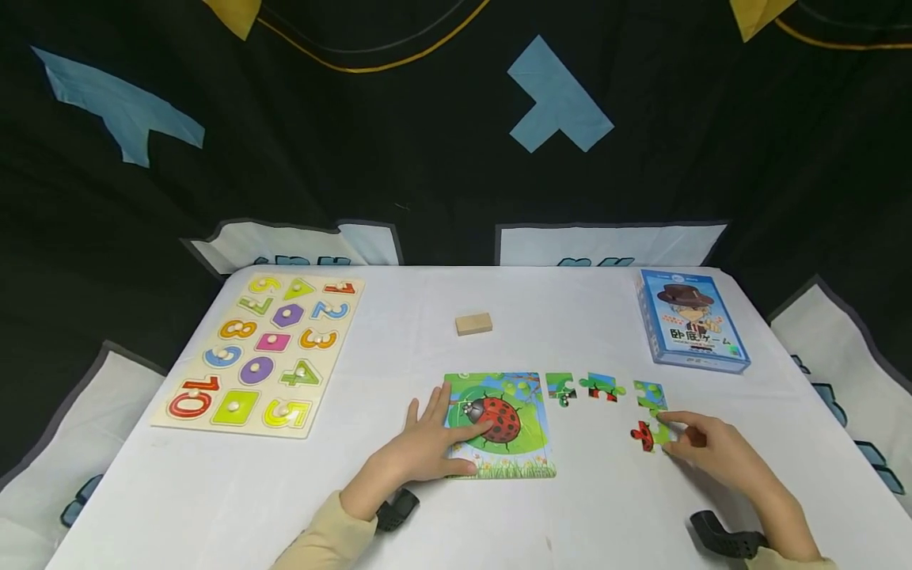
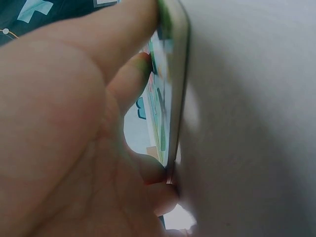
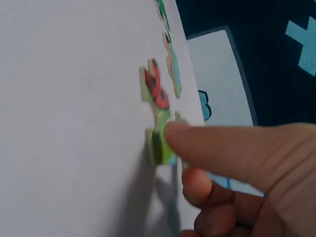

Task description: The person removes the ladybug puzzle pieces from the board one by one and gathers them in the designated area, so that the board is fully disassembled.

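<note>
My left hand point(image 1: 429, 443) rests spread on the left part of a square ladybug puzzle board point(image 1: 536, 435). Its thumb lies across the lower edge, and a finger reaches onto the red ladybug picture. Seen from the left wrist, the thumb presses the board's face point(image 2: 168, 54). To the right, my right hand point(image 1: 727, 455) pinches a red and green puzzle piece point(image 1: 644, 436) by its right side, between thumb and index finger. In the right wrist view the thumb covers part of this piece point(image 3: 160, 96). A blue and green piece point(image 1: 649, 393) lies just above it.
Two more puzzle pieces, one green point(image 1: 560, 385) and one blue-green point(image 1: 602, 386), lie right of the board. Behind stands a small wooden block point(image 1: 473, 324). A number-and-shape peg board point(image 1: 324, 404) lies left, and a blue game box point(image 1: 694, 321) at back right.
</note>
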### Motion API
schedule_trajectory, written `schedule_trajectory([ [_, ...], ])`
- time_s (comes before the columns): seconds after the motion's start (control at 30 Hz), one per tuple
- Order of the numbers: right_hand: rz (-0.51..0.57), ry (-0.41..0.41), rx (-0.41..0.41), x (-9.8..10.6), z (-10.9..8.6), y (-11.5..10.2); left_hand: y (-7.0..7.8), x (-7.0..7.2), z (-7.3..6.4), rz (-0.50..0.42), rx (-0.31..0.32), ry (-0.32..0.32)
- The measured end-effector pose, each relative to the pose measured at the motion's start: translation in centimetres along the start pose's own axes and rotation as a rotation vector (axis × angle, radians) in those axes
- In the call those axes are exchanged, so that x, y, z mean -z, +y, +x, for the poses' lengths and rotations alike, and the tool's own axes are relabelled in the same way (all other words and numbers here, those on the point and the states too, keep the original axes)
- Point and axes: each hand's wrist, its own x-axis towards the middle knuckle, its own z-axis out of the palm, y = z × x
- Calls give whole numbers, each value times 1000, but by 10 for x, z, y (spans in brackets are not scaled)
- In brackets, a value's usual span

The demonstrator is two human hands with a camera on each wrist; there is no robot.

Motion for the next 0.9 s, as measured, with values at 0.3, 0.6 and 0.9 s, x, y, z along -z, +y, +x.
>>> schedule_trajectory([
  [0.3,-53,-31,313,-41,27,-61,-2,0,-1,4,6,-1],
  [0.6,-150,-96,504,-99,48,-125,-1,-3,1,52,16,-9],
  [0.9,-78,-90,436,-110,54,-133,0,-2,1,70,10,-6],
])
